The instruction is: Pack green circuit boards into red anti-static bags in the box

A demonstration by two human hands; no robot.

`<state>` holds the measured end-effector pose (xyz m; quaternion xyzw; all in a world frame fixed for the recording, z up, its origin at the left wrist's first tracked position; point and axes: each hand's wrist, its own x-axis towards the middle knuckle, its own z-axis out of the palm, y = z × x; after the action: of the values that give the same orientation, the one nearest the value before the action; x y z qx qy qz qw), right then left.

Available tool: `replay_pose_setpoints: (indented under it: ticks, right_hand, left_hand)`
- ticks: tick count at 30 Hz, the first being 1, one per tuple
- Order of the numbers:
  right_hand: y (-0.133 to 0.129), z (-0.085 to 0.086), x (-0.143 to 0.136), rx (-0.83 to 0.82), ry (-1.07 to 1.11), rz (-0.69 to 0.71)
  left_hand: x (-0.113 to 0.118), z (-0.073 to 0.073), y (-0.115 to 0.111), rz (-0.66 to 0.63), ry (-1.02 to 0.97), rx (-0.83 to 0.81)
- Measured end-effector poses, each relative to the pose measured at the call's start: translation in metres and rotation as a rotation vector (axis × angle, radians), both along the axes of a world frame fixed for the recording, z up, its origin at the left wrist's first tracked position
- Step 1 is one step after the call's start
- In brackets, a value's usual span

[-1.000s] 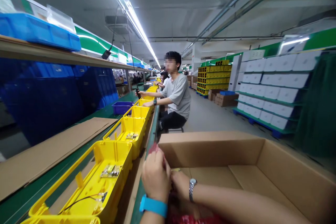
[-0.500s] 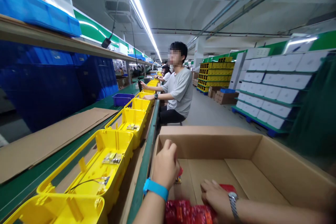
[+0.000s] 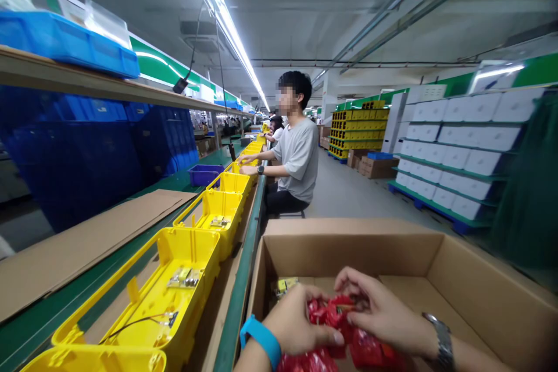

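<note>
My left hand (image 3: 294,319), with a blue band at its wrist, is closed on a crinkled red plastic bag (image 3: 331,309). Opposite it, my right hand (image 3: 381,309), wearing a metal watch, pinches the same bag from the right. What lies inside the red plastic is mostly hidden. Both hands are over a large open cardboard box (image 3: 349,229). Below them more red plastic bags (image 3: 370,351) lie in the box. A yellow-and-silver circuit board (image 3: 285,286) sits at the box's left wall, partly behind my left hand.
Yellow plastic housings (image 3: 187,293) line the bench to my left, some with circuit boards inside. Flat cardboard (image 3: 96,250) and a purple bin (image 3: 204,175) lie beyond. A seated co-worker (image 3: 299,145) works ahead. Stacked white boxes (image 3: 462,133) stand at right.
My hands, apart before, have come together on a red plastic bag. My left hand moved right and down from the box's left side; the circuit board there now shows more.
</note>
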<state>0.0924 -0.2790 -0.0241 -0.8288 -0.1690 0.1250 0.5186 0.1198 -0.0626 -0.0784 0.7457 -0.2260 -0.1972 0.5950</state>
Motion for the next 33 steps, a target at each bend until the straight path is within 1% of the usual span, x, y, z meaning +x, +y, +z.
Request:
replay_pose_setpoints:
  ticks: [3,5,8,10,13,16,17,20,22,23,25,26,28,29,31,33]
  right_hand:
    - [-0.008,0.006,0.010,0.052,-0.029,-0.002]
    - [-0.013,0.009,0.016,0.086,-0.063,-0.029]
    - [-0.016,0.012,0.021,0.092,-0.115,-0.124]
    - [-0.013,0.011,0.021,0.093,-0.099,-0.151]
    - [-0.008,0.005,0.018,0.075,-0.134,-0.166]
    - [-0.006,-0.004,0.015,0.032,-0.180,-0.186]
    - [-0.006,-0.006,0.015,0.014,-0.188,-0.170]
    - [-0.007,-0.010,0.014,-0.040,-0.284,-0.085]
    - [-0.008,-0.009,0.015,-0.001,-0.255,-0.048]
    - [-0.008,-0.008,0.015,0.051,-0.205,-0.035]
    - [-0.008,-0.004,0.015,0.134,-0.134,-0.028]
    - [-0.007,-0.002,0.015,0.142,-0.145,-0.029]
    - [-0.007,0.004,0.013,0.103,-0.216,-0.016]
    - [-0.007,0.007,0.012,0.079,-0.223,0.002]
    - [-0.006,0.010,0.009,0.082,-0.113,0.049]
    - [-0.007,0.010,0.008,0.145,0.051,0.078]
  left_hand:
    - [0.001,-0.003,-0.005,0.052,0.122,-0.209]
    - [0.002,-0.006,-0.010,0.098,0.165,-0.320]
    - [0.005,-0.004,-0.014,0.202,0.152,-0.387]
    - [0.006,0.001,-0.015,0.228,0.104,-0.381]
    - [0.003,0.008,-0.015,0.198,0.015,-0.369]
    - [0.002,0.005,-0.016,0.156,-0.006,-0.412]
    - [0.002,0.003,-0.017,0.153,-0.029,-0.393]
    - [0.002,-0.001,-0.018,0.167,-0.133,-0.264]
    - [0.001,0.002,-0.017,0.171,-0.214,-0.239]
    - [-0.001,0.005,-0.016,0.151,-0.224,-0.271]
    - [-0.004,0.012,-0.014,0.059,-0.153,-0.420]
    - [-0.006,0.015,-0.013,-0.007,-0.080,-0.513]
    - [-0.008,0.018,-0.012,-0.104,0.043,-0.645]
    - [-0.008,0.017,-0.012,-0.125,0.069,-0.665]
    - [-0.006,0.012,-0.012,-0.115,0.087,-0.613]
    - [-0.003,0.003,-0.013,-0.027,0.075,-0.475]
